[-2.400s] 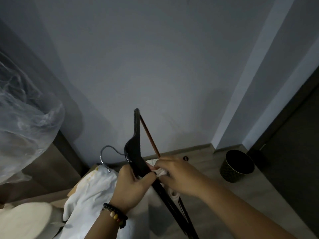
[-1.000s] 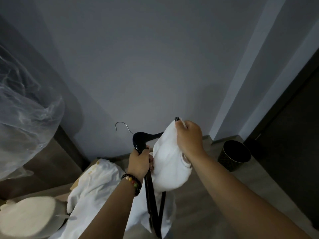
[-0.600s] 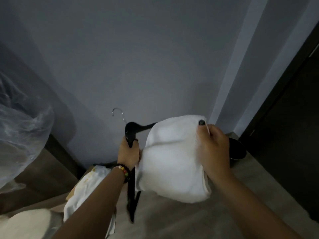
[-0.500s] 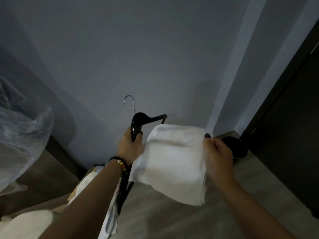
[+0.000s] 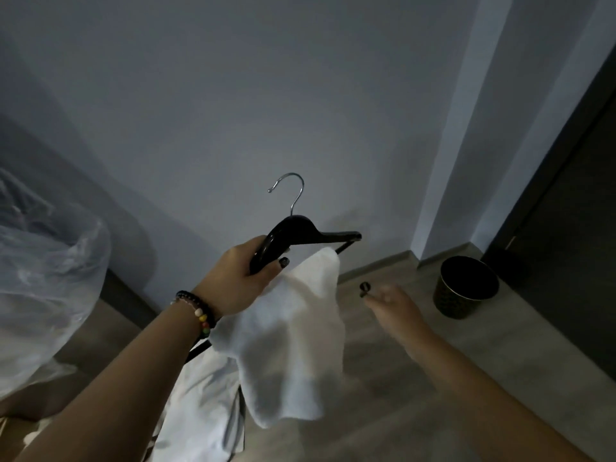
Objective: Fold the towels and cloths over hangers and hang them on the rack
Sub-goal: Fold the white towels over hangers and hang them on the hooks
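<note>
A black hanger [image 5: 300, 236] with a metal hook is held up in front of the wall, my left hand [image 5: 240, 278] shut around its left shoulder. A white towel [image 5: 293, 341] is draped over the hanger's lower bar and hangs down below my left hand. My right hand [image 5: 390, 301] is to the right of the towel, apart from it, fingers loose and holding nothing. More white cloth [image 5: 200, 411] lies piled below the hanger. No rack is in view.
A dark round bin [image 5: 466, 288] stands on the floor at the right, by the wall corner. A dark door [image 5: 573, 211] fills the right edge. Clear plastic wrapping [image 5: 43, 278] bulges at the left over a wooden surface [image 5: 100, 331].
My right hand has let go of the towel and drawn back to the right. The hanger has been raised and turned upright, and the towel now hangs free from its bar.
</note>
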`<state>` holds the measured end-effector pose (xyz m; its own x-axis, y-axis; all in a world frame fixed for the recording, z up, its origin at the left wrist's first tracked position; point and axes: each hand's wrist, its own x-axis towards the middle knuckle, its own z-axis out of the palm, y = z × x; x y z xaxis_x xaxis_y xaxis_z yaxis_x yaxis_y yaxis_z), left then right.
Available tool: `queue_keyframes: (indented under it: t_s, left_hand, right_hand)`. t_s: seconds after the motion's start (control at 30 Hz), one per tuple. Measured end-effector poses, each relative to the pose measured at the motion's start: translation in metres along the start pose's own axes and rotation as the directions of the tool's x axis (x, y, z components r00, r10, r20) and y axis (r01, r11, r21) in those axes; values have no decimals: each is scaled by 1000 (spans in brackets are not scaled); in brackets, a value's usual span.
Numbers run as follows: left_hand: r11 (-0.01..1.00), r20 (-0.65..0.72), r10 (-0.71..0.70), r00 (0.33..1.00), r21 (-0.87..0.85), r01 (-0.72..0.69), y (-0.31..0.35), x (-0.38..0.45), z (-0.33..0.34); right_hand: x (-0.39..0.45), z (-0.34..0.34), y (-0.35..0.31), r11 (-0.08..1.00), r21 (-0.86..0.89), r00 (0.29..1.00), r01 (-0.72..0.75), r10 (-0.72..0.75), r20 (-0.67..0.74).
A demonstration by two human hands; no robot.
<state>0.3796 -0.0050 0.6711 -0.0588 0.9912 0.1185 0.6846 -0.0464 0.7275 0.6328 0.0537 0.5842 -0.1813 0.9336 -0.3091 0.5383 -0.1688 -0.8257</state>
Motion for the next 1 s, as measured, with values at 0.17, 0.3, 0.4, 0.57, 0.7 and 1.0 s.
queue_keyframes:
  t_s: [0.17,0.3,0.4,0.57,0.7,1.0]
  left_hand:
    - [999,-25,49,998,21,-48,21,-6,-3]
    - [997,-126,47,991,63,-39,19,-11,-10]
    - [999,-138,2,990,49,5,6,-12,-8]
    - [997,-230,-80,970,-20,77,-3,-6,12]
    - [981,-249,-114,962,-184,68,-1,-2,13]
    - [996,-91,84,992,-4,-85,27,9,18]
  right_hand:
    - [34,14,-51,977,164,989,137,-143,24]
    - [45,24,-54,977,154,984,148,-161,76]
    - [48,22,-60,963,104,963,247,-256,79]
    - [57,0,-70,917,90,916,388,-394,72]
    - [66,-38,-67,929,91,933,358,-359,0]
    - [75,-85,-60,852,-438,934,286,-351,-73]
